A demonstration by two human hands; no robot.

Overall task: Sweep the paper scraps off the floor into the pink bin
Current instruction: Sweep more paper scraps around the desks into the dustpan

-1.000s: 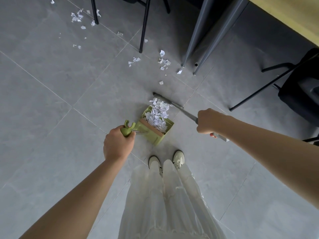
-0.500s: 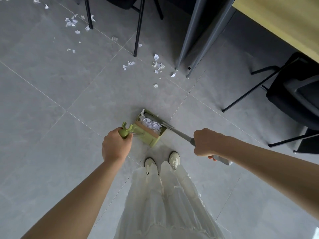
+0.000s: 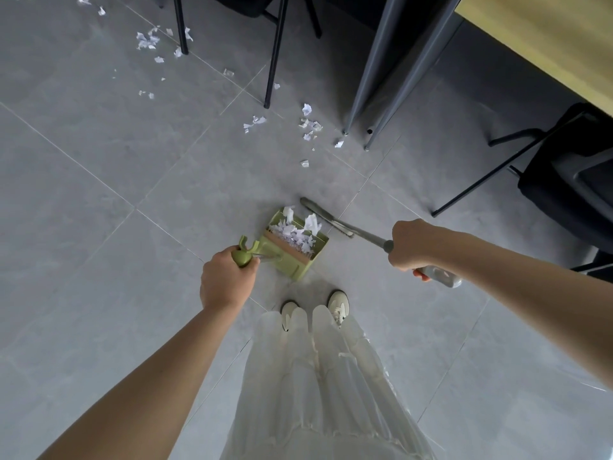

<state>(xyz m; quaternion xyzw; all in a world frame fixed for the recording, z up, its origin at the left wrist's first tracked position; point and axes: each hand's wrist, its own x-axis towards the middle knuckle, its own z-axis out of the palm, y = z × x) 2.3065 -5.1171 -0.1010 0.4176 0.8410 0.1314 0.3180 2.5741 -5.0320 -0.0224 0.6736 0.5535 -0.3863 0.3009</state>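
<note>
A: Which step is this?

B: Gathering, I'd judge. Take the green dustpan (image 3: 292, 247) as the landmark. To its left, the left hand (image 3: 225, 280) is curled round the top of the dustpan's green handle (image 3: 247, 255), holding the pan on the grey tiled floor (image 3: 99, 210). Inside the pan lies a heap of white paper scraps (image 3: 297, 232). Just right of the pan, the broom head (image 3: 326, 219) rests low, close to the pan's right wall; I cannot tell whether it touches. Further right, the right hand (image 3: 409, 245) is wrapped tight round the grey broom shaft (image 3: 371, 237).

A: And the rest of the paper?

B: Beyond the pan, a loose cluster of scraps (image 3: 308, 126) lies by the foot of the grey table legs (image 3: 381, 78). Far beyond and to the left, more scraps (image 3: 147, 39) are scattered round a black chair leg (image 3: 180, 24). They look small, torn, crumpled and light.

A: The pink bin?

B: Not in view.

A: So what next?

B: Probably either carrying this load to the bin, keeping the pan level, or moving pan and broom toward the cluster by the table legs and drawing it in. Working round those legs calls for short strokes, since such scraps flutter easily.
</note>
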